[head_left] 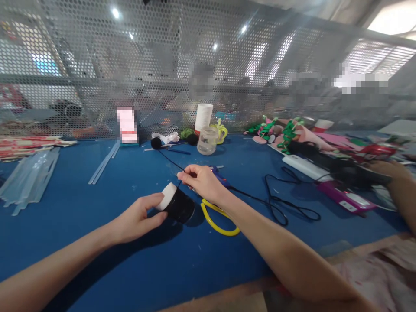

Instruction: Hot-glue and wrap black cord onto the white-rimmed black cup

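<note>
My left hand (143, 216) is closed around a small cup (180, 206), white at one end and wrapped in black, which it holds tilted just above the table. My right hand (199, 180) pinches a thin black stem (170, 160) near the white end of the cup. A black ball (156, 143) sits at the far end of that stem. Beneath my right wrist, a yellow loop (219, 227) lies on the table, partly hidden. Behind the wrist is a blue corded tool (221, 177), mostly covered by my hand.
A clear jar (207, 141) and stacked white paper cups (204, 117) stand behind. Translucent sticks (30, 175) lie left, near a propped phone (127, 125). To the right are a black cord (276, 203), a purple power strip (346, 197), green-and-pink craft pieces (289, 132) and another person's arm (399, 182).
</note>
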Demonstrator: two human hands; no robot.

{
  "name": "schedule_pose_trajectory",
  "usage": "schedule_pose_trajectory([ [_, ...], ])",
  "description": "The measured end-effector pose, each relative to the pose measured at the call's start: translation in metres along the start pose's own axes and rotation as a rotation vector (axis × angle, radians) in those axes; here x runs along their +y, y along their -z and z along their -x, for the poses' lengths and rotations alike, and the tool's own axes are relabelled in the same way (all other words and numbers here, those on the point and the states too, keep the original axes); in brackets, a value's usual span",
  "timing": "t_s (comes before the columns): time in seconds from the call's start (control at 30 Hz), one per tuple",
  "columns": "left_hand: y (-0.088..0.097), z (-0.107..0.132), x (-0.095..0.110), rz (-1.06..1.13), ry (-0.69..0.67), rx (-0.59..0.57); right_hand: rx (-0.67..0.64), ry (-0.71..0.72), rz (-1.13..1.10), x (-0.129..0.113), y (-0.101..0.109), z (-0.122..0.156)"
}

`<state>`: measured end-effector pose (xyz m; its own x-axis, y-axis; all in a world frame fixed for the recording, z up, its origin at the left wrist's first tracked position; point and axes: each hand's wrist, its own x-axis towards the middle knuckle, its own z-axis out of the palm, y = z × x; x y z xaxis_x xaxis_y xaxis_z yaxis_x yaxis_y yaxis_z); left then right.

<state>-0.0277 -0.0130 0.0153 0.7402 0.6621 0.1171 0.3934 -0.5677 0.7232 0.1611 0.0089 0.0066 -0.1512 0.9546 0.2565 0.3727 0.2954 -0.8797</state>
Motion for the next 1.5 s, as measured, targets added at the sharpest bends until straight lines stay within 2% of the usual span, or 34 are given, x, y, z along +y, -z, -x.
schedule_pose_trajectory([
  [0.57,0.004,0.002,0.001,-0.043,-0.080,-0.018,-0.047,0.015,0.113,-0.006,-0.014,0.008],
  [0.7,0.004,0.002,0.002,-0.067,-0.085,-0.020,-0.098,-0.027,0.086,-0.007,-0.016,0.009],
  [0.83,0.003,0.001,0.000,-0.085,-0.103,0.000,-0.065,-0.065,0.069,-0.006,-0.016,0.008],
  [0.97,0.002,-0.001,-0.003,-0.112,-0.101,0.087,0.013,-0.083,0.065,-0.003,-0.015,0.006],
  [1.2,0.004,0.001,-0.009,-0.117,-0.114,0.345,0.141,-0.099,0.023,0.003,-0.010,0.001],
  [1.33,0.004,0.002,-0.009,-0.054,-0.044,0.456,0.186,-0.087,0.034,0.005,-0.007,-0.001],
  [1.5,0.004,-0.001,-0.008,-0.007,0.111,0.504,0.211,-0.071,0.064,0.005,-0.005,-0.002],
])
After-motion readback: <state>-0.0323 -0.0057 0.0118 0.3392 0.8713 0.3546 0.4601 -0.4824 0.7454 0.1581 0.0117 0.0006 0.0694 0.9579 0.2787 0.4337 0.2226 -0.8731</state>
